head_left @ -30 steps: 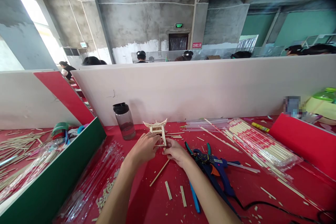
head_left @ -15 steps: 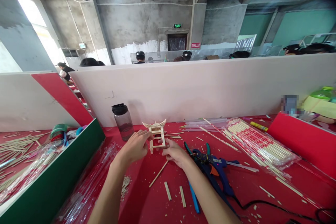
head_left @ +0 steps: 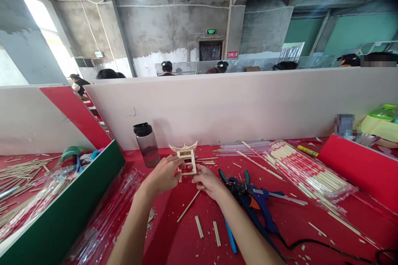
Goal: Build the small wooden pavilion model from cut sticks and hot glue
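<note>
A small pavilion-like model made of wooden sticks (head_left: 186,148) stands on the red tabletop, its curved roof at the top and an open frame below. My left hand (head_left: 165,172) is closed on the left side of the frame, its fingers reaching across a post. On the lower right corner, my right hand (head_left: 206,180) pinches the frame between thumb and fingers. Just below the hands lies a single thin stick (head_left: 188,206). Two short stick pieces, one a flat pale one (head_left: 199,227) and another (head_left: 217,233), rest nearer to me.
A dark-lidded bottle (head_left: 147,145) stands behind my left hand. To the right lie a blue glue gun (head_left: 261,198) with its cord, pliers (head_left: 222,176) and bagged chopsticks (head_left: 307,169). A green divider (head_left: 71,207) borders the left; a white partition (head_left: 217,107) runs behind.
My left hand has shifted slightly, its fingers lower and further over the frame's left side. The right hand stays at the lower right corner. The whole view has moved very slightly.
</note>
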Demonstrator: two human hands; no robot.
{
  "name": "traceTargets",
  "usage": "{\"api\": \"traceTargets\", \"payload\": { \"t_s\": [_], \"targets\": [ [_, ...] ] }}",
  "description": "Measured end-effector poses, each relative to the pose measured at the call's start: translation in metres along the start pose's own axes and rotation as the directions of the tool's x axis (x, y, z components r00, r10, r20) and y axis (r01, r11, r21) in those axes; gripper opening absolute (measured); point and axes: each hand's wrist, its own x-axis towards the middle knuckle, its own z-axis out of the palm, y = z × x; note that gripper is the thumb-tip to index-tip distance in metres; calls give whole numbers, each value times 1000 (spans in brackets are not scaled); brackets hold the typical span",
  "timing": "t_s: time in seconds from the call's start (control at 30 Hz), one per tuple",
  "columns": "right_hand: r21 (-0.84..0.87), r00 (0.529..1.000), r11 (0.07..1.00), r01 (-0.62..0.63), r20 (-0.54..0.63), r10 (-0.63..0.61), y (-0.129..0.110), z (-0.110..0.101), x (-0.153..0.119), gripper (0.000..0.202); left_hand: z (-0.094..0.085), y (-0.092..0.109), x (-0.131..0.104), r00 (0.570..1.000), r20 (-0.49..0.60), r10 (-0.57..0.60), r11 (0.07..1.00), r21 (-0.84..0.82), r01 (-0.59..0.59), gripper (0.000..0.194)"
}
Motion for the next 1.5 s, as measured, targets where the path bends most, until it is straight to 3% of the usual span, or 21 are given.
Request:
{"api": "traceTargets", "payload": {
  "t_s": [0.17, 0.4, 0.8, 1.0, 1.1, 1.23, 1.37, 1.5],
  "targets": [
    [1, 1000, 1000, 16, 7, -16, -1, 0, -1, 51, 11, 8, 5, 998, 55, 27, 999, 40, -29, 26],
    [-15, 1000, 1000, 24, -4, -24, -2, 0, -2, 54, 20, 9, 10, 998, 49, 26, 997, 77, -29, 28],
    [-37, 999, 999, 34, 0, -34, -1, -1, -1, 57, 19, 10, 9, 999, 32, 32, 997, 71, -35, 26],
    [-198, 998, 980, 16, -59, -29, -1, -3, 0, 54, 6, 10, 6, 1000, 10, 30, 1000, -2, -30, 14],
    [-351, 993, 932, 86, -40, -107, -3, -4, -1, 55, -2, 2, 3, 996, -83, -42, 998, -42, 39, 18],
    [-570, 942, 767, 295, 41, -332, -15, 0, -8, 62, 2, -10, 3, 964, -155, -214, 975, -90, 202, 17],
    [-710, 919, 655, 260, -27, -394, -26, 6, -14, 68, 15, -11, 7, 924, -133, -358, 931, -125, 343, 8],
    [-699, 906, 665, 263, -57, -418, -25, 5, -10, 59, 20, -8, 10, 894, -147, -423, 904, -139, 404, 6]
  ]
}}
